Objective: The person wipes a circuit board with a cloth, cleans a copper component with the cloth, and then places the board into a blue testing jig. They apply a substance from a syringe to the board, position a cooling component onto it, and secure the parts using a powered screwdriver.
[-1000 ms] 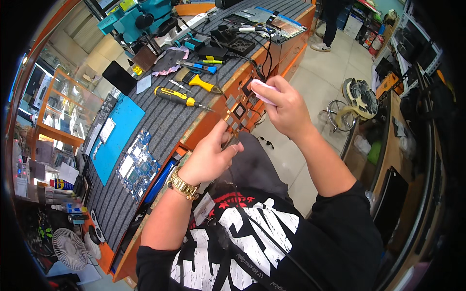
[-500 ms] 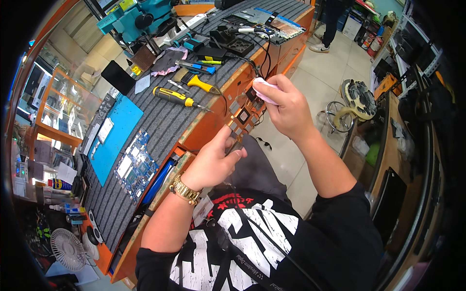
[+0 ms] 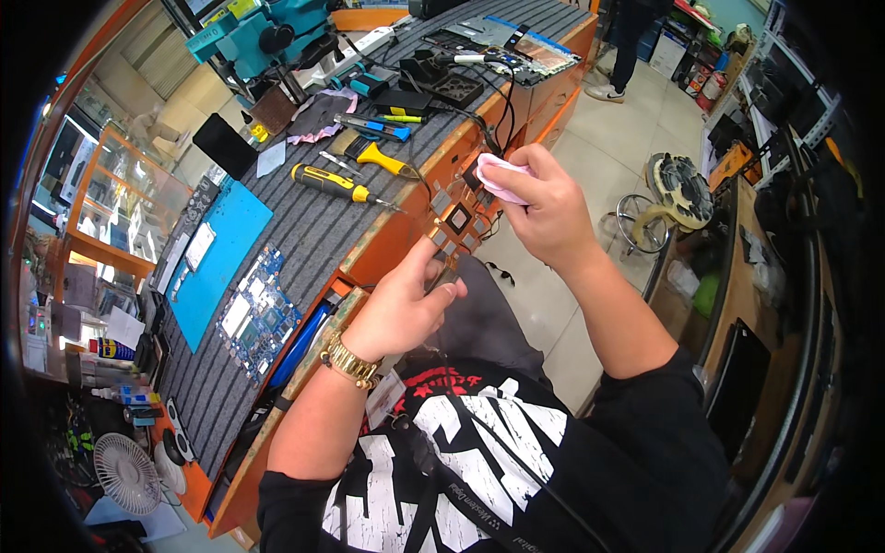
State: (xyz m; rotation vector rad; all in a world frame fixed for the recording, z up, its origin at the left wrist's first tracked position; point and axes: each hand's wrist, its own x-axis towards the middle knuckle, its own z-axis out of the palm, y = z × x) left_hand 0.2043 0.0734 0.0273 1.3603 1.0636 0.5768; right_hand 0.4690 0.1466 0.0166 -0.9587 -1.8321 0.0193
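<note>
My left hand [image 3: 402, 306] grips the near end of a copper-coloured laptop heatsink [image 3: 458, 219] with a dark square pad in its middle, held in the air off the bench's front edge. In my right hand [image 3: 557, 214] a crumpled pale pink cloth [image 3: 504, 181] is pinched between thumb and fingers. The cloth lies against the heatsink's far end and partly covers it. On the bench to the left, a yellow-and-black screwdriver [image 3: 330, 183] points its tip toward the heatsink.
A blue circuit board [image 3: 261, 318] and a blue mat [image 3: 217, 263] lie on the grey striped bench top [image 3: 309, 235]. Beyond the screwdriver are a yellow-handled brush [image 3: 373, 154] and a blue cutter knife [image 3: 373, 126]. A stool [image 3: 645, 223] stands right, on the tiled floor.
My right hand and the cloth have shifted slightly left and down along the heatsink. The heatsink has tilted a little; my left hand keeps its hold.
</note>
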